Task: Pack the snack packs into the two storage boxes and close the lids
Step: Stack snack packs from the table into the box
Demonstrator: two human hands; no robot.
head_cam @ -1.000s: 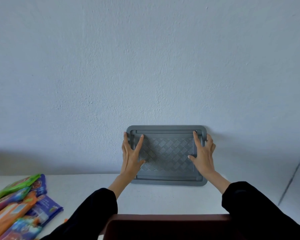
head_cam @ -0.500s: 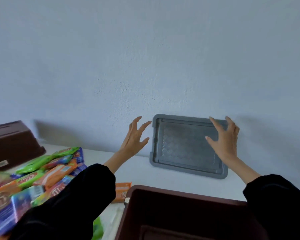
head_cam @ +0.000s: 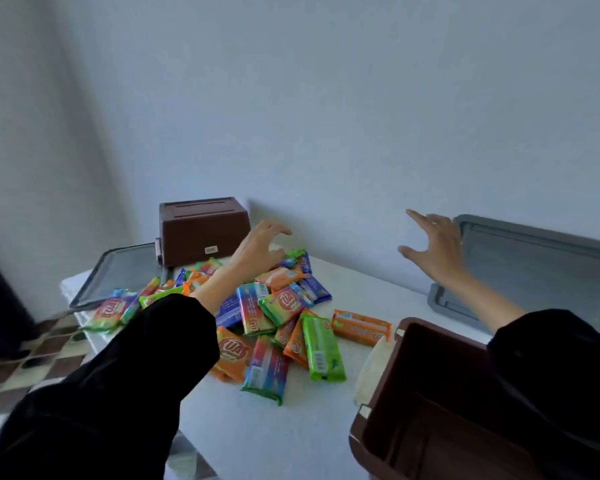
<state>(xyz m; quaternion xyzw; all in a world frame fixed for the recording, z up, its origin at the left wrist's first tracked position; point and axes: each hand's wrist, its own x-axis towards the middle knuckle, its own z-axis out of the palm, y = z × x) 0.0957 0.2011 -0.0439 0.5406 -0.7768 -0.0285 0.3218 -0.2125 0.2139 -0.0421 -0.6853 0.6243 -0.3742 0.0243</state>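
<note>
Over the pile of snack packs [head_cam: 274,317], the left hand [head_cam: 257,247] hovers with its fingers spread and curled, holding nothing. A second ago it lay flat on the grey lid [head_cam: 541,271] along with the right hand; half a second ago it had already lifted off. Now both are off it. The right hand [head_cam: 433,247] is open too, fingers fanned and pointing up and left, palm down, right next to the lid's left edge. Can't tell if a fingertip is brushing it.

That grey lid leans against the wall [head_cam: 326,116] on its long edge, top face toward me, long axis running left to right. The view has swung left a lot, so the lid has slid from the centre to the far right.

Snack packs lie in a loose heap mid-table, pointing every which way: a green pack [head_cam: 323,348] runs roughly front to back, an orange pack [head_cam: 361,327] beside it lies mostly sideways. An open brown storage box [head_cam: 430,410] sits at the bottom right, near the heap. A second brown storage box [head_cam: 203,230] sits upside down at the back by the wall, with another lid [head_cam: 118,275] flat on the table [head_cam: 291,427] just left of it.

Both forearms reach forward in black sleeves [head_cam: 118,393], left crossing over the packs.
</note>
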